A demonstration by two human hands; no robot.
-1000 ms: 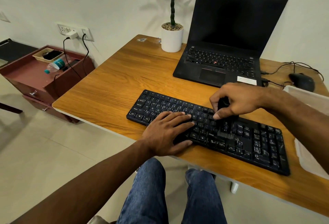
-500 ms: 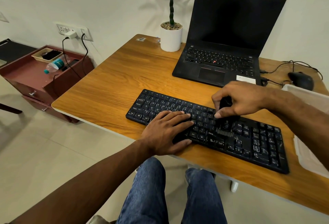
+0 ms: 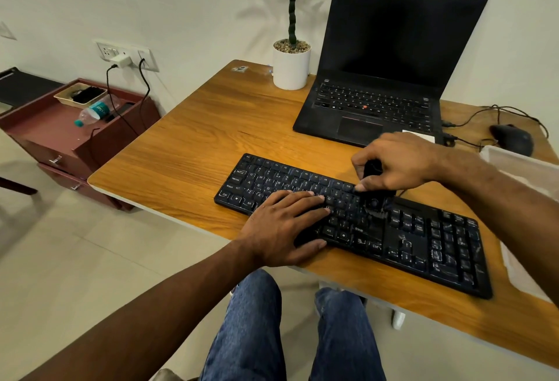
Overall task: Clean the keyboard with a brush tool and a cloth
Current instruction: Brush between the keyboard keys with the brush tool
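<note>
1. Here, at the centre of the frame, a person's right hand (image 3: 399, 163) has its grip clamped on a small black brush tool (image 3: 375, 199), bristles down on the middle keys of a black keyboard (image 3: 423, 244).
2. The keyboard lies slanted across the wooden counter (image 3: 187, 163), running from mid-frame towards the lower right, in front of an open laptop (image 3: 387, 78).
3. The left hand (image 3: 284, 226) rests flat on the left-centre keys, fingers spread and holding nothing, pinning the board.
4. Pale dust smears show on the right-hand keys, so brushing appears unfinished; no cloth can be identified.
5. Done well, this step likely calls for short, light strokes along the gaps between rows, sweeping debris one way, off the edge, while the flat hand stops any sliding.
</note>
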